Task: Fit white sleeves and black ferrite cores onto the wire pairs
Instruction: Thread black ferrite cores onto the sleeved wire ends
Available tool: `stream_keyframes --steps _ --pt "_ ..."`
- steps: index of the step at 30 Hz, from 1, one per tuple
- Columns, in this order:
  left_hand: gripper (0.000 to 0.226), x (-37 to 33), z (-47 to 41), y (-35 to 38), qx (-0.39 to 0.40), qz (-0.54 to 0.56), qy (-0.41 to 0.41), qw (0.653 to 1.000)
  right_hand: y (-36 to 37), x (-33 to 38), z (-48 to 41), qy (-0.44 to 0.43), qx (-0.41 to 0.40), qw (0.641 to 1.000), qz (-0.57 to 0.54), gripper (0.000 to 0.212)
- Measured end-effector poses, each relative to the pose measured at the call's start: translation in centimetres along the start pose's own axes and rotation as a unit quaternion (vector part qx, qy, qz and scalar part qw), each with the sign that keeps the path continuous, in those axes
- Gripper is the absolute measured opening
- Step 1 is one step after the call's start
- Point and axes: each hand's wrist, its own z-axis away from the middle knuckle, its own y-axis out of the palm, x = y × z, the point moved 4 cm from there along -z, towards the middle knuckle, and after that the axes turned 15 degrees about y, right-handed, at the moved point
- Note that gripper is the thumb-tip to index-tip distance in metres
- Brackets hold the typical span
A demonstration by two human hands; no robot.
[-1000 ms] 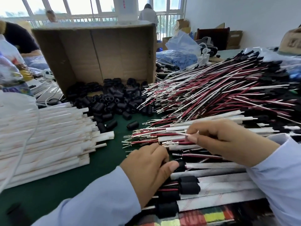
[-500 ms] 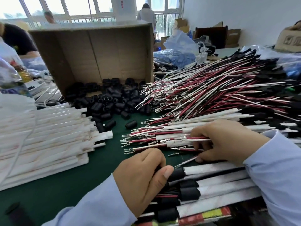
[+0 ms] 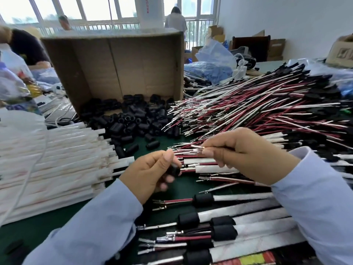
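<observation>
My left hand (image 3: 152, 173) is raised over the green mat and holds a black ferrite core (image 3: 174, 170) in curled fingers. My right hand (image 3: 246, 155) pinches the tip of a wire pair (image 3: 197, 150) just right of the core, its metal terminals pointing left. Sleeved pairs (image 3: 210, 168) lie beneath my hands. A heap of loose black cores (image 3: 131, 121) spills from the cardboard box (image 3: 118, 67). White sleeves (image 3: 57, 159) are stacked at the left. Bare red and white wire pairs (image 3: 257, 111) pile up at the right.
Finished pairs with core and sleeve (image 3: 223, 232) lie in rows at the near edge. Blue plastic bags (image 3: 210, 69) and more boxes stand behind the wires. Other people work at the far left and by the windows. A bag with bottles (image 3: 13, 83) sits at the left.
My left hand lifted off the finished rows and rose with a black core. My right hand came up from the sleeved pairs, now pinching a wire pair's end beside the core.
</observation>
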Motion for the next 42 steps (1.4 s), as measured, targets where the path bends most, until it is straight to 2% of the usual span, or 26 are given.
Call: stream_keyframes --steps 2,4,7,10,17,22,26,30,37,42 --pt "0.023 0.3 0.1 0.2 0.017 0.071 -0.029 0.997 1.1 0.3 0.2 -0.011 -0.02 0.999 0.035 0.044" --pt "0.023 0.4 0.4 0.1 0.028 0.115 -0.041 0.992 2.2 0.1 0.9 -0.014 -0.04 0.998 0.046 0.042" --pt "0.024 0.1 1.0 0.0 0.035 0.168 -0.055 0.984 2.1 -0.2 1.6 -0.016 -0.089 0.996 -0.011 0.027" --pt "0.025 -0.3 1.2 0.3 0.04 0.214 -0.06 0.974 1.8 0.1 1.9 -0.024 -0.116 0.992 -0.034 0.029" --pt "0.022 -0.5 1.2 0.3 0.023 0.229 -0.061 0.971 2.1 0.8 2.3 -0.039 -0.14 0.989 -0.033 0.025" --pt "0.02 -0.5 1.5 0.4 0.005 0.244 -0.072 0.967 2.2 1.3 2.5 -0.044 -0.149 0.988 0.013 0.024" --pt "0.02 -0.6 1.6 0.6 0.002 0.256 -0.081 0.963 2.1 1.4 2.6 -0.061 -0.153 0.986 -0.012 0.022" --pt "0.02 -0.7 1.7 0.7 0.006 0.254 -0.076 0.964 2.2 1.3 2.3 -0.073 -0.143 0.984 -0.08 0.015" --pt "0.019 -0.8 1.8 0.4 0.004 0.222 -0.035 0.974 2.5 0.7 1.8 -0.054 -0.073 0.985 -0.146 0.013" --pt "0.024 -1.2 1.7 0.1 0.022 0.05 0.08 0.995 2.9 0.4 1.5 -0.011 -0.055 0.994 -0.094 0.02"
